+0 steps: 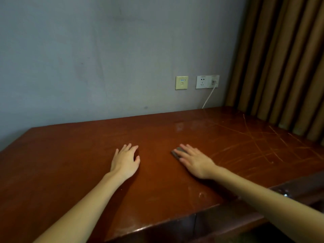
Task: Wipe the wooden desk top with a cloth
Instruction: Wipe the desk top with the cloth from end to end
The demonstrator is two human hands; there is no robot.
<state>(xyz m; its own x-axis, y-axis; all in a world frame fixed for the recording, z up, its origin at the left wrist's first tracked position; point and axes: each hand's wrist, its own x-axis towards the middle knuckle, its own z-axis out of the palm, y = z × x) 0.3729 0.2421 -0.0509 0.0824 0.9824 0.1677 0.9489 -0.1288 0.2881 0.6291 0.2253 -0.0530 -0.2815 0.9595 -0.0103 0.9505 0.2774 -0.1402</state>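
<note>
Lying flat near the middle of the table (70, 155), the small grey cloth (175, 153) is mostly covered by the right grip (194, 161). Its fingers are stretched straight over the cloth and press it down rather than curl round it (a released, flat-palmed hold, which suits sliding the cloth across wood better than a pinch would). Only the cloth's left edge and a far corner show past the fingers.

The left grip (125, 161) rests on bare wood to the left, apart from the cloth. It is released too, fingers loosely spread and holding nothing; I judge it is there to brace the person leaning in.

To the right of the cloth the top carries a web of pale scratches (259, 142), probably the part that needs the most passes. Farther back the table meets a grey wall (87, 58), where a socket (207, 82) has a white cable (209, 97) dropping to the table's back edge. A brown curtain (280, 58) hangs at the far right corner, so strokes there call for some care.
</note>
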